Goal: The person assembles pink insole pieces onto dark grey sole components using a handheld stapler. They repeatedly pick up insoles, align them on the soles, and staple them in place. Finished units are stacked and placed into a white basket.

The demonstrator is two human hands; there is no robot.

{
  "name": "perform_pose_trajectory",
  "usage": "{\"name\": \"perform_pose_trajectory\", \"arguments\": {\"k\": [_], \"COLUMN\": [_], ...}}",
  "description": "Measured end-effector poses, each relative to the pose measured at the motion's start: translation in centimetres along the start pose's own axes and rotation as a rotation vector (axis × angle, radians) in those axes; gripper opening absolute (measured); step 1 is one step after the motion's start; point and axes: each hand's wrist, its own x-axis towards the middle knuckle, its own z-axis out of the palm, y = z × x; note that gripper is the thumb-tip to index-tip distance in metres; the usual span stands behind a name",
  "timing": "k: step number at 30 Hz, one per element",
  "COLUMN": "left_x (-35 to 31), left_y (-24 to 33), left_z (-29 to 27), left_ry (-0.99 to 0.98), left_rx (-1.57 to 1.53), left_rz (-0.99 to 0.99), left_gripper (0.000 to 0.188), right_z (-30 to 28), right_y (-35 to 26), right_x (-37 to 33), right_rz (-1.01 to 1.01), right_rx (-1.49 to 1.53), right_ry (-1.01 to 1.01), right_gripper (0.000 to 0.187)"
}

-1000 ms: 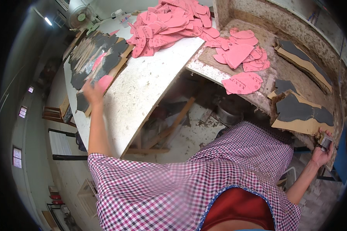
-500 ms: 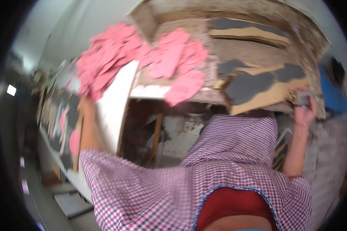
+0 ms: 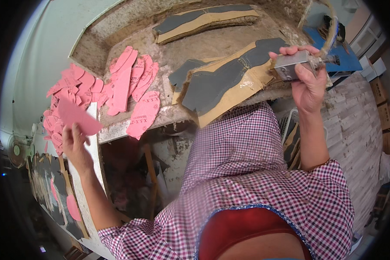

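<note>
My left hand pinches a pink insole piece by its lower edge, held up in front of a heap of similar pink pieces. Fingers and thumb of my right hand wrap around a boxy grey metal tool with a hose and a ribbed end. That tool is at the right end of a long tan piece with dark grey shapes lying near the bench's front edge. Whether the tool touches the tan piece, I cannot tell.
More pink pieces lie spread on the worn bench, and one insole overhangs its front edge. A stack of tan and grey strips sits at the back. Beyond on the right are a blue table and cartons.
My left hand has come up from beside the pink heap with an insole piece in it. My right hand still holds the metal tool. The whole view has shifted.
</note>
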Motion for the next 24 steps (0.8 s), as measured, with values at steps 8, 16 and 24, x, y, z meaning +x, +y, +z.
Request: {"name": "perform_pose_trajectory", "arguments": {"k": [8, 16, 24], "left_x": [-1.1, -1.8, -1.6], "left_y": [7.1, 11.1, 13.0], "left_z": [10.9, 18.0, 26.2], "left_ry": [-0.37, -0.677, -0.967], "left_rx": [-0.247, -0.192, 0.024], "left_rz": [-0.068, -0.123, -0.057], "left_gripper": [0.013, 0.021, 0.028], "right_z": [-0.4, 1.3, -5.7], "right_y": [0.5, 3.2, 2.1], "right_x": [-0.1, -0.3, 1.1], "right_rz": [-0.034, -0.024, 0.047], "right_rx": [-0.353, -0.171, 0.225], "right_ry": [0.042, 0.022, 0.272], "right_gripper": [0.04, 0.038, 0.023]}}
